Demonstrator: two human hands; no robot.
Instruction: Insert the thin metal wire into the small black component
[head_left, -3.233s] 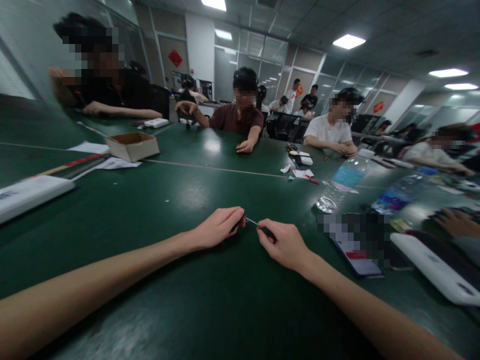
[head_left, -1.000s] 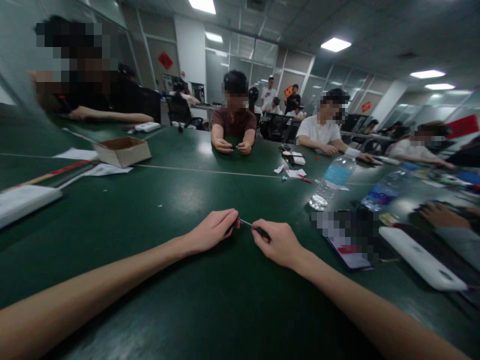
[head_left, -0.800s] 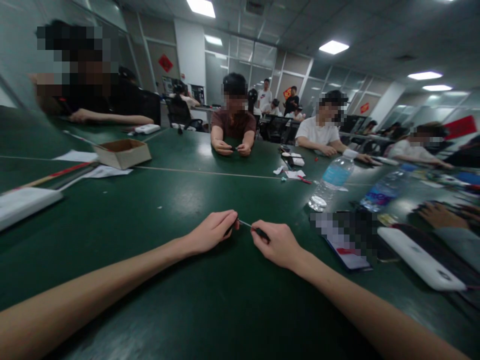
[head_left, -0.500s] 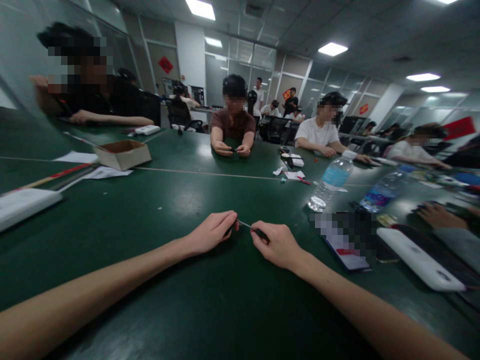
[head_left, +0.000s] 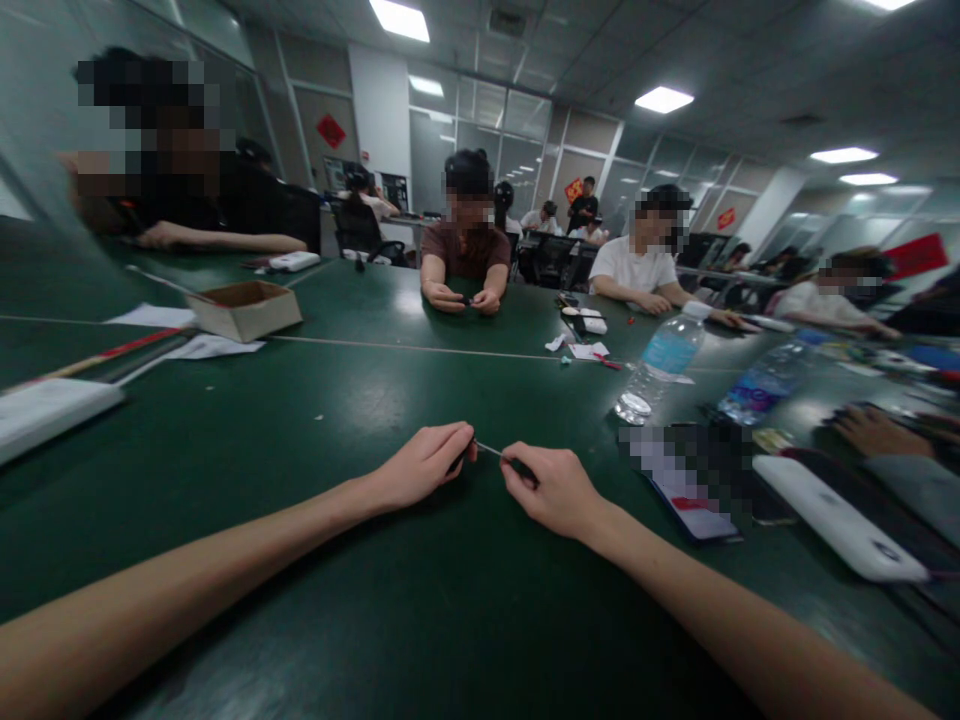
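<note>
Just above the green table, my two hands face each other with a small gap between them. My right hand is closed around the dark handle of what looks like a small screwdriver; its thin metal shaft spans the gap toward the left. My left hand is closed too, thumb and fingers pinched on a small dark piece at the far end of the shaft. Fingers cover most of that piece, so its kind is unclear. Whether the shaft's tip enters it cannot be seen.
Right of my hands stand two water bottles, beside a phone-like dark item and a white device. An open cardboard box and another white device lie left. Co-workers sit around the table; one's hand rests at right.
My right fingers have shifted slightly on the handle, and less of its dark front end shows. My left hand is nearly still. A person standing far back has dropped out of sight.
</note>
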